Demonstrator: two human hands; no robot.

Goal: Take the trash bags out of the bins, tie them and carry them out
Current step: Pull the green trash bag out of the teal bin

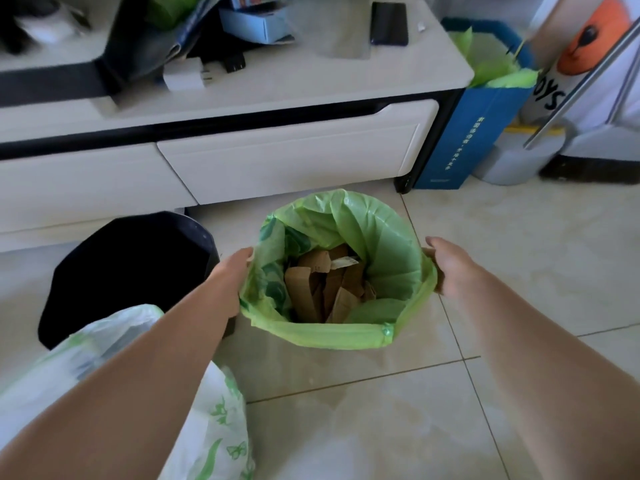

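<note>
I am looking down at the green trash bag point(341, 271), which stands open-mouthed on the tiled floor point(502, 244) in front of the white cabinet point(270, 157). My left hand point(230, 282) is closed on the bag's left rim, and my right hand point(450, 263) grips the right rim, so the mouth is stretched wide between them. Inside the bag lie torn pieces of brown cardboard point(322, 289); I cannot tell what is beneath them. Just to the left of the bag, partly behind my left forearm, stands the black bin point(131, 265), dark inside. Nearer to me than the bag, on its left and under my left arm, sits a white plastic bag point(214, 420) with green printed patterns. Beyond the bag to the right, against the end of the cabinet, stands a blue box point(464, 140) lined with another green bag. On the cabinet top behind the bag lie a dark phone point(388, 24) and a white charger point(185, 76).
</note>
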